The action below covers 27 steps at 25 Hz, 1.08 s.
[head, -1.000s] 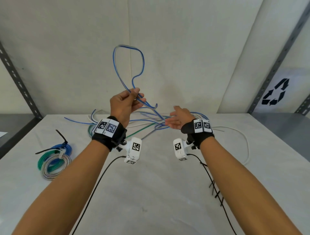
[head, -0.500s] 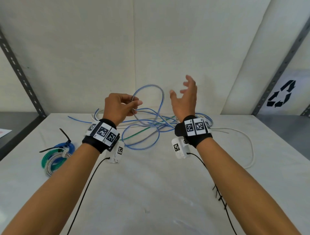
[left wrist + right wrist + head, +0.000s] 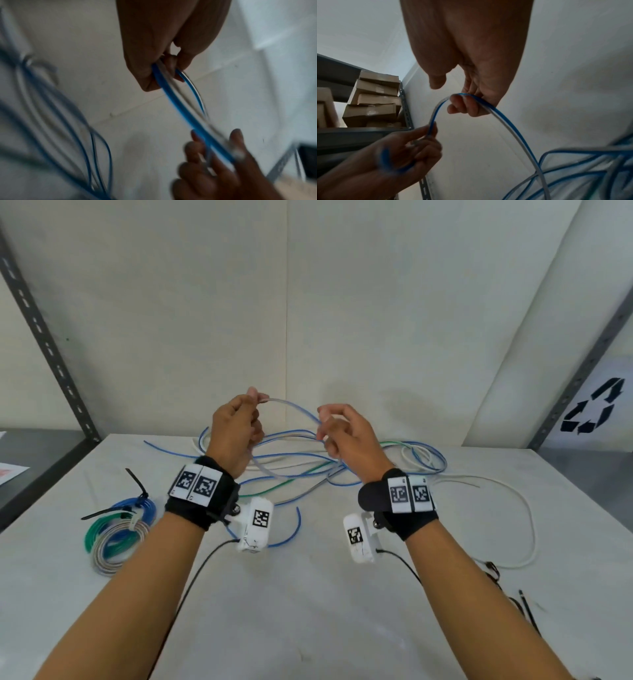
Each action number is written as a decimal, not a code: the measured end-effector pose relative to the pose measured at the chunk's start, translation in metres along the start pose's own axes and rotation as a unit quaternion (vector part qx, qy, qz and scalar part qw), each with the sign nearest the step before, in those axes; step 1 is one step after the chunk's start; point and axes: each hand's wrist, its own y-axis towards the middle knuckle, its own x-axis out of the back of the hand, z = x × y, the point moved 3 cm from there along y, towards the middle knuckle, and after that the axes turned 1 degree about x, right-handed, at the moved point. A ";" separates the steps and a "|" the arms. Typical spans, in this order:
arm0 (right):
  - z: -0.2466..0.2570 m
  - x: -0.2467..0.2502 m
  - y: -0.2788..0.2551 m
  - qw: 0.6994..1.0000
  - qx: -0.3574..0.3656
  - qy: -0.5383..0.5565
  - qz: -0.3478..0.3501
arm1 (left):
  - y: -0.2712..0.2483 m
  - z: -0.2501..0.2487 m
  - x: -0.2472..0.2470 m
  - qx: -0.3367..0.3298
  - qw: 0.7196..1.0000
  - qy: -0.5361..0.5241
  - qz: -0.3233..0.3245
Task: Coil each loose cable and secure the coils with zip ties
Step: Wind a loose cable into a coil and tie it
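A blue-and-clear cable (image 3: 295, 408) arcs in the air between my two hands above the table. My left hand (image 3: 255, 399) pinches one end of the arc between thumb and fingertips, with more loops of the same cable gathered in its palm (image 3: 392, 162). My right hand (image 3: 325, 424) has its fingers curled round the cable (image 3: 510, 125) a short way along. From there the cable drops into a tangle of loose blue, green, grey and white cables (image 3: 308, 469) at the back of the table. In the left wrist view the cable (image 3: 185, 112) runs taut from my left hand to my right.
Three tied coils, blue, green and grey (image 3: 116, 532), lie at the left with a black zip tie (image 3: 136, 482) sticking out. A long white cable (image 3: 529, 518) loops at the right. Spare black zip ties (image 3: 524, 607) lie near my right forearm. Metal shelving flanks the table (image 3: 308, 611).
My right hand, open and raised half a second ago, has come down and closed round the blue cable. The tall loop in my left hand has dropped into a low arc.
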 end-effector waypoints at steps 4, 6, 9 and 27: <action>-0.023 -0.023 -0.012 0.996 -0.008 -0.017 0.084 | 0.014 0.033 0.000 0.072 0.974 -0.198 -0.084; -0.031 -0.030 -0.012 0.993 -0.007 -0.037 0.115 | 0.024 0.046 0.005 0.059 0.964 -0.219 -0.136; -0.040 -0.032 -0.008 0.999 0.022 0.010 0.041 | 0.026 0.064 0.007 0.041 0.966 -0.196 -0.166; -0.040 0.016 -0.002 0.995 0.028 -0.092 0.028 | -0.009 0.032 -0.006 0.010 0.941 0.276 0.196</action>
